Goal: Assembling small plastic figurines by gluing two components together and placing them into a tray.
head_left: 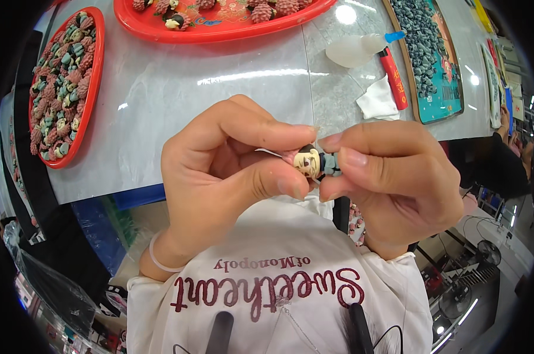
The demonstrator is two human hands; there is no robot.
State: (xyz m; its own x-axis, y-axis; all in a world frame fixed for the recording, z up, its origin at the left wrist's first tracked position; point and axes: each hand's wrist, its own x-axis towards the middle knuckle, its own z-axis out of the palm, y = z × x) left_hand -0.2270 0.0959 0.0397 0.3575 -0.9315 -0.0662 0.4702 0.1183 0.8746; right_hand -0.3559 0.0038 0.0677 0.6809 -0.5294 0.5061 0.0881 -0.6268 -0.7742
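Between my two hands, in front of my chest, is a small painted figurine [308,163] with a cream face and dark hair. My left hand [222,156] pinches it by the pinkish back of its head, between thumb and forefinger. From the other side my right hand [402,171] grips its grey-green body [330,164] with thumb and fingertips. The figurine lies sideways, face partly toward me. Whether head and body are one piece or two pressed together, I cannot tell. My fingers hide much of it.
A red oval tray [100,65] heaped with figurines and pink pieces is at the left. Another red tray [219,36] lies at the back. Toward the right are a squeeze bottle [352,51], a red marker [395,79], a white tissue [378,99] and a tray of dark grey pieces [453,94].
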